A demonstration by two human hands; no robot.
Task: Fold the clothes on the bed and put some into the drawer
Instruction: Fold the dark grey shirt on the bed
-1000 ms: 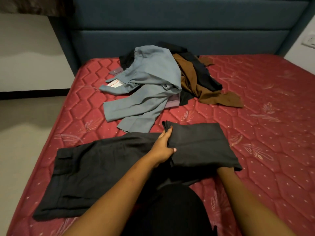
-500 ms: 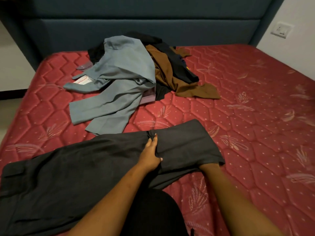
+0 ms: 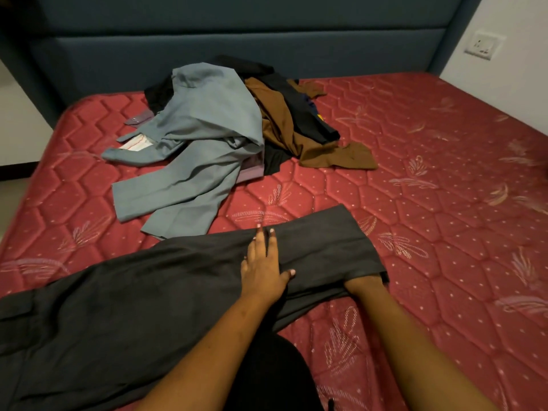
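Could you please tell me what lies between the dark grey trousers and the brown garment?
Only bare red mattress separates the dark grey trousers from the brown garment, as the head view shows.

trousers (image 3: 148,307) charcoal | mattress (image 3: 444,203) red, quilted leaf print | jacket (image 3: 201,137) grey-blue | garment (image 3: 296,137) brown

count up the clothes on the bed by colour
dark grey trousers: 1
grey-blue trousers: 1
brown garment: 1
black garment: 1 at least, partly buried
lilac garment: 1
total: 5 at least
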